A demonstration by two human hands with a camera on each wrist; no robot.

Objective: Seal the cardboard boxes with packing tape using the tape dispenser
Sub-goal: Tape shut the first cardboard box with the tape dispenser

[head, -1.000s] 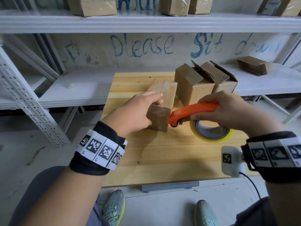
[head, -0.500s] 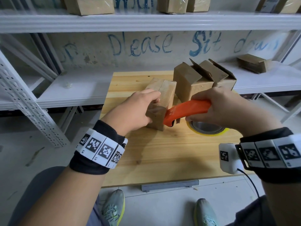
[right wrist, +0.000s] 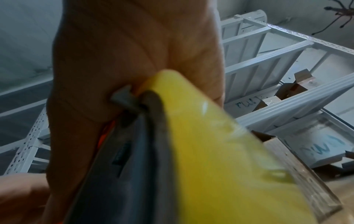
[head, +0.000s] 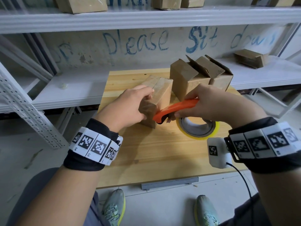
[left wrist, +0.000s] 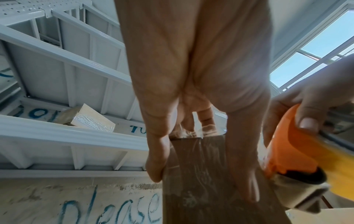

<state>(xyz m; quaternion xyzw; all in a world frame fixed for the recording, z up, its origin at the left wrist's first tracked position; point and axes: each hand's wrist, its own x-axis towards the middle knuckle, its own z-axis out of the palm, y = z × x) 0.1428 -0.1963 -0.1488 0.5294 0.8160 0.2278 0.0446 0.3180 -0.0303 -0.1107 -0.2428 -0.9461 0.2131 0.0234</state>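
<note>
My left hand (head: 130, 106) steadies a small box (head: 160, 92) on the desk (head: 162, 154), fingers (left wrist: 156, 151) clamped round its near end w/ clear tape already down that face. My right hand (head: 216, 105) grips the orange tape dispenser (head: 175, 109), nose touching the box's near right corner. Box's long axis runs away from me, so I judge the next pull goes along it. Two open boxes (head: 200, 77) wait behind.

Left hand (left wrist: 193, 91) around taped box (left wrist: 206, 189)
</note>
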